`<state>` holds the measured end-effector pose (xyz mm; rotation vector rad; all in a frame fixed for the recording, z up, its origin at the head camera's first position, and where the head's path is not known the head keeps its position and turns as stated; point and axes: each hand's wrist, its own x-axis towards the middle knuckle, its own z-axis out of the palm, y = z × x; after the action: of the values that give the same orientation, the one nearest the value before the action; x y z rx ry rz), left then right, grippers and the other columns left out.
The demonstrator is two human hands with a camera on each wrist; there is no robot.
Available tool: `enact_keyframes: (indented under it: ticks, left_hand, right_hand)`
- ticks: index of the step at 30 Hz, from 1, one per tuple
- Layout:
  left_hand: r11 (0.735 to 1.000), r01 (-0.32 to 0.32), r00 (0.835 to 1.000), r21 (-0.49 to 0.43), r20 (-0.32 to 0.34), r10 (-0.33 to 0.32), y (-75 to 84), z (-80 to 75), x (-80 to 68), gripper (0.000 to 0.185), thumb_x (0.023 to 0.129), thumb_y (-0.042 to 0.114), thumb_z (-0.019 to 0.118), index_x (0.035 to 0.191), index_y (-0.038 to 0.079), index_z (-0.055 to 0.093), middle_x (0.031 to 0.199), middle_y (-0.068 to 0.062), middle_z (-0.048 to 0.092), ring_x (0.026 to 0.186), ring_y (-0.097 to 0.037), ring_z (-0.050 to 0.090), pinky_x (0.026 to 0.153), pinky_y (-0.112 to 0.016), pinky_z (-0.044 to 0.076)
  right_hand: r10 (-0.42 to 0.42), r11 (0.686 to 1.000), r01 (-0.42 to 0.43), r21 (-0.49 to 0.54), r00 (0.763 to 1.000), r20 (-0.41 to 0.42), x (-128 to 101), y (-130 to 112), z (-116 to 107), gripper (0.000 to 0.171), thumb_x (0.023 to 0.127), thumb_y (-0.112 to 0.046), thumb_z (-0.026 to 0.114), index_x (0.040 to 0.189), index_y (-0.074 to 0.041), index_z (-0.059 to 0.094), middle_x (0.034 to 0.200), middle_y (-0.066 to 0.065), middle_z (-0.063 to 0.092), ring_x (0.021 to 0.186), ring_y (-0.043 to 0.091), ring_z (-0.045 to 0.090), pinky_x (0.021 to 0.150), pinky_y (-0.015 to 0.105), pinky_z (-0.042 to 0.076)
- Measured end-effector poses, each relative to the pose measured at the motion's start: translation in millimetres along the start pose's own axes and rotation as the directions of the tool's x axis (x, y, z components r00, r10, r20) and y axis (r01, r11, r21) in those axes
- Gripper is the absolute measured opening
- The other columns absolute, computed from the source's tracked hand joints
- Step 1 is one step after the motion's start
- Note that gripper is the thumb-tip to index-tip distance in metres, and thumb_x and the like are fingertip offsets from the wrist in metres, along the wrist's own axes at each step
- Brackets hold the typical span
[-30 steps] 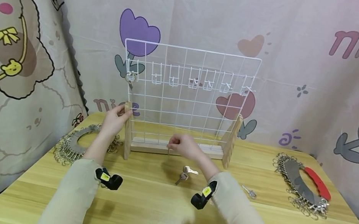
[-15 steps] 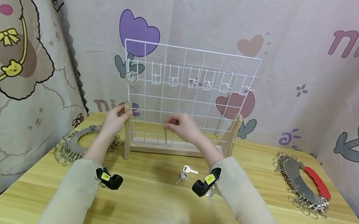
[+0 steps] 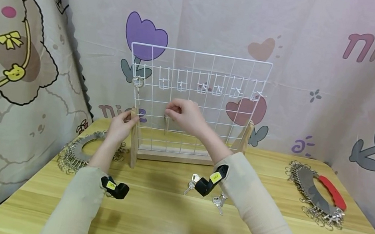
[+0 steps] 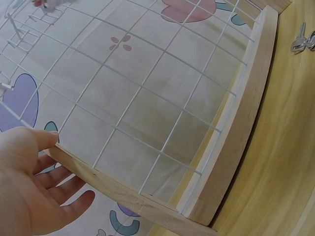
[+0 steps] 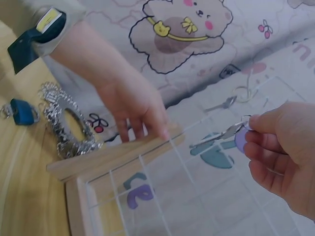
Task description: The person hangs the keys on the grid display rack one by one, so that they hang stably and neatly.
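Observation:
My right hand (image 3: 187, 117) pinches the small ring of a silver key (image 5: 219, 136) between thumb and fingers, in front of a white wire grid rack (image 3: 202, 52). The key hangs downward in the head view. My left hand (image 3: 121, 128) grips the top of the rack's left wooden post (image 4: 98, 179), thumb on the near side and fingers beyond it. A row of white hooks (image 3: 182, 86) spans the upper grid. From the leftmost hook hangs another key on a ring (image 3: 138, 82).
Loose keys (image 3: 218, 203) lie on the table before the rack. At left sits a curved metal holder crowded with rings (image 3: 75, 150). At right lies a similar holder with a red handle (image 3: 332, 191). A blue padlock-like object (image 5: 22, 112) shows in the right wrist view.
My right hand has risen and moved left with the key, from near the rack's base to mid-grid. My left hand stays on the post.

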<state>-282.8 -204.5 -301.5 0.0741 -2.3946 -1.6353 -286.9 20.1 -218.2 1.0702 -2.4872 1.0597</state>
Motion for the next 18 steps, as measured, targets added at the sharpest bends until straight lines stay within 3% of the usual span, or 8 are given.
enact_keyframes:
  ticks: [8,18]
  left_hand:
    - [1.000,-0.013,1.000,-0.017,-0.005,0.013,-1.2,1.3,1.8,0.055,0.097,0.024,0.050,0.142,-0.002,0.031,0.136,-0.022,0.043,0.124,-0.033,0.042,0.103,-0.038,0.037]
    - [1.000,-0.012,1.000,-0.025,-0.006,0.012,-0.9,1.3,1.0,0.054,0.097,0.023,0.049,0.142,-0.001,0.032,0.135,-0.022,0.044,0.124,-0.033,0.042,0.103,-0.038,0.036]
  right_hand:
    - [0.003,1.000,-0.001,0.024,0.998,-0.058,12,-17,-5,0.011,0.090,-0.012,0.062,0.093,-0.004,0.068,0.073,0.004,0.063,0.062,0.012,0.054,0.056,0.019,0.044]
    - [0.072,0.992,-0.058,0.112,0.989,-0.131,27,-33,-11,0.011,0.091,-0.012,0.060,0.094,-0.002,0.066,0.070,0.005,0.062,0.060,0.020,0.059,0.050,0.021,0.047]
